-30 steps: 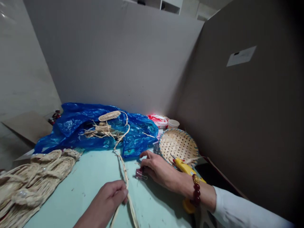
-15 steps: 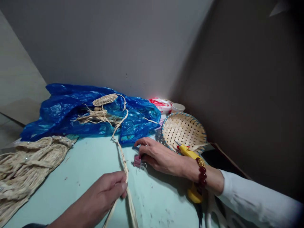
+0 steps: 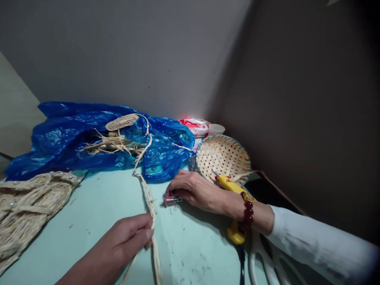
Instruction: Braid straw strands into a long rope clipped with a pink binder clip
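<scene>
My left hand [image 3: 127, 239] pinches a pale braided straw cord [image 3: 145, 188] just above the table. Below the fingers the cord parts into loose strands [image 3: 156, 263]; its far end runs up to a flat coil [image 3: 121, 122] on the blue plastic bag. With bent fingers, my right hand [image 3: 198, 190] grips a small pink binder clip [image 3: 170, 199] to the right of the cord. The clip's wire handles stick out toward the palm. Part of it is hidden by the fingertips.
A blue plastic bag [image 3: 65, 130] with a bundle of dry straw [image 3: 111, 143] lies at the back. A woven bamboo basket [image 3: 222, 156] and a yellow-handled tool [image 3: 231, 185] are beyond my right wrist. White-handled scissors [image 3: 261, 257] lie front right; a woven straw piece [image 3: 35, 202] is at left.
My right hand has lowered its fingers onto the binder clip and closed on it, turning it slightly. My left hand keeps its pinch on the cord. The whole view has shifted a little.
</scene>
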A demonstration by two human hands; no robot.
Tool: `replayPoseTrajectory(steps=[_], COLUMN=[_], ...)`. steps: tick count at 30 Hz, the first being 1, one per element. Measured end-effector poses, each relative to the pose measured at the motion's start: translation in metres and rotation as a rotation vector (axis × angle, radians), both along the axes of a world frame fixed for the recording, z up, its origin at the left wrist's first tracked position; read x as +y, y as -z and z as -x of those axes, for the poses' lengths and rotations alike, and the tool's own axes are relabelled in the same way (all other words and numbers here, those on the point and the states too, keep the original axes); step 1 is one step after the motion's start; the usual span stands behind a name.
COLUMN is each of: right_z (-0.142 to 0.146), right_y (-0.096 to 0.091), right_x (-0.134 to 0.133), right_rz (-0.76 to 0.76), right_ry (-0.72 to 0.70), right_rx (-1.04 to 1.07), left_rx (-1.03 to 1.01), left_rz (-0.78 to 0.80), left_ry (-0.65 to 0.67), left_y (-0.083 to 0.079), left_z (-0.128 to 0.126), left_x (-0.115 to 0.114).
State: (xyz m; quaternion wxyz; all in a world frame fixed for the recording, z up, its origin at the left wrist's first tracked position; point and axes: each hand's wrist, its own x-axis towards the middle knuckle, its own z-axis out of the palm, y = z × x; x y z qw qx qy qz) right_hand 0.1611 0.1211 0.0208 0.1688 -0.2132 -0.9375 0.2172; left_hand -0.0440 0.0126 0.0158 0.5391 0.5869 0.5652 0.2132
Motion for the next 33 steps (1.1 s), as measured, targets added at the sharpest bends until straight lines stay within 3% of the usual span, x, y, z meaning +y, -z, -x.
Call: replayPoseTrajectory(steps=[9, 14, 19, 26, 33], right_z=[-0.002, -0.004, -0.008, -0.003, -0.001], right_y=[-0.003, -0.003, -0.016, -0.016, -0.014], right_x=[-0.001, -0.009, -0.018, -0.025, -0.028], right_rz=[0.159, 0.168, 0.277, 0.252, 0.160], right_ry=[-0.003, 0.085, 0.169, 0.173, 0.371], right_rx=[0.008, -0.007, -0.076, -0.031, -0.093], left_rx=[0.038, 0.041, 0.058, 0.020, 0.063], left_rz=[-0.024, -0.015, -0.015, -0.005, -0.034], left_ry=[-0.031, -0.040, -0.046, -0.027, -0.106], left_y=[0.002, 0.000, 0.001, -0.001, -0.006], left_z=[0.000, 0.001, 0.001, -0.001, -0.005], left_x=[0.001, -0.003, -0.003, -0.002, -0.002])
